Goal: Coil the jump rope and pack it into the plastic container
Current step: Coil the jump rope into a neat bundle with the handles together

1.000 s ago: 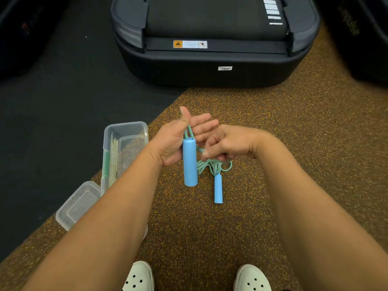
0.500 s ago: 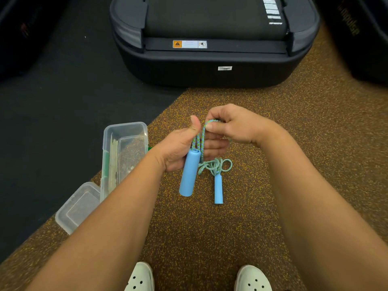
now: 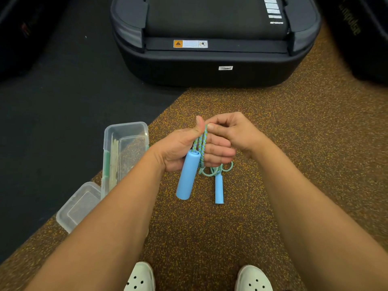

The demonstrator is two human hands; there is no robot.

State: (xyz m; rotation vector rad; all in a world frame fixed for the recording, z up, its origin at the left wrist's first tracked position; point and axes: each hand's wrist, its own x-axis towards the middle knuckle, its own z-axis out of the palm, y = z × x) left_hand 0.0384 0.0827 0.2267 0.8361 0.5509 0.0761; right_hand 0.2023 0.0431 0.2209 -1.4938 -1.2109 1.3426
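My right hand has swung up, pinching rope over my left hand, which grips the coil: another loop laid.

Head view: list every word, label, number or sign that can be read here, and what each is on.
No text reads clearly enough to quote.
Warning sticker on the treadmill: orange triangle sign; print too small to read.
White barcode tag on the treadmill's end cover: unreadable.
White stripes with small lettering on the treadmill belt: blurred.
Gold lettering on the dark machine at right: too dim and cut off to read.
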